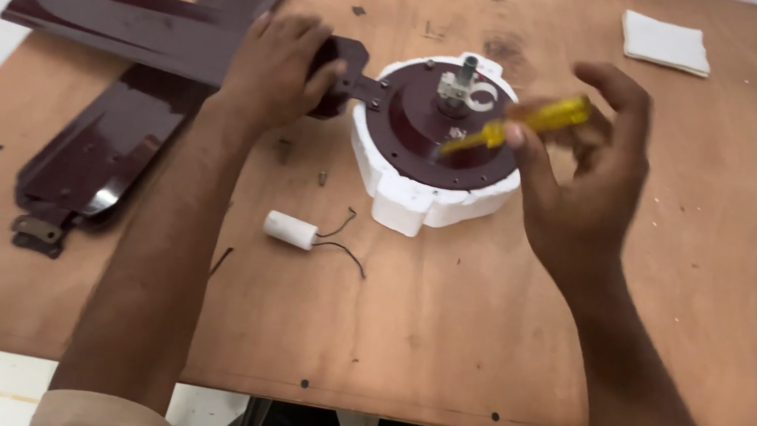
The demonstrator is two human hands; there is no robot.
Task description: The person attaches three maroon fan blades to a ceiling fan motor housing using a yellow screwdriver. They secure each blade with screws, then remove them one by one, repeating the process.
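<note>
A maroon ceiling-fan motor sits in a white foam cradle on the wooden table. My left hand presses down on the inner end of a maroon fan blade whose bracket meets the motor's left rim. My right hand grips a yellow-handled screwdriver, its tip pointing down-left onto the motor's top face. A grey shaft stands up at the motor's centre.
A second maroon blade lies crossed under the first, stretching toward the table's left edge. A small white cylindrical capacitor with black wires lies in front of the motor. Folded white cloth rests at the far right. Loose screws dot the table.
</note>
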